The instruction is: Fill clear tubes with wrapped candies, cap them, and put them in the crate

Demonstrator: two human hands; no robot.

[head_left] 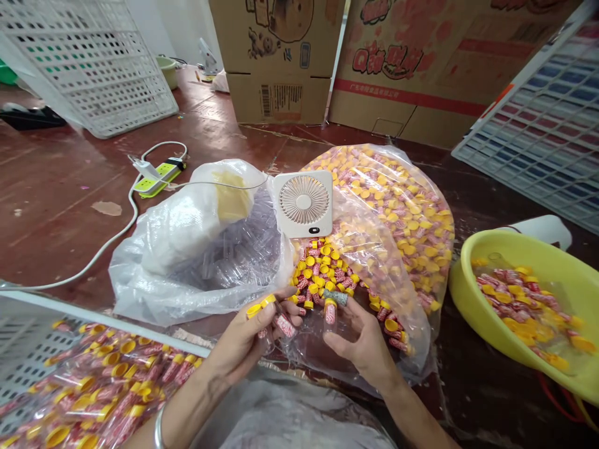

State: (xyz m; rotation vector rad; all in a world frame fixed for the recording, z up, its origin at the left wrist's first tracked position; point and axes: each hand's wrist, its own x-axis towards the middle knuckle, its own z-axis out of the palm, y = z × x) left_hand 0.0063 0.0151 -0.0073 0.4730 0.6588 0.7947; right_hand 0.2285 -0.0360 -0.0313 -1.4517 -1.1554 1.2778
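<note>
My left hand [250, 333] is closed round several small clear tubes with yellow caps [260, 306] and red-and-white fillings. My right hand [358, 337] pinches one such tube [330, 310] upright by its body, just right of the left hand. Both hands hover at the near mouth of a big clear plastic bag [397, 212] full of yellow-capped tubes [322, 271]. A second clear bag [201, 249], holding what look like empty transparent tubes, lies to the left.
A small white fan [303, 203] stands between the bags. At right a yellow basin [472, 305] holds more tubes. A white crate [28, 337] of filled tubes sits lower left. A power strip [156, 176], cardboard boxes [281, 56] and white baskets [98, 68] lie beyond.
</note>
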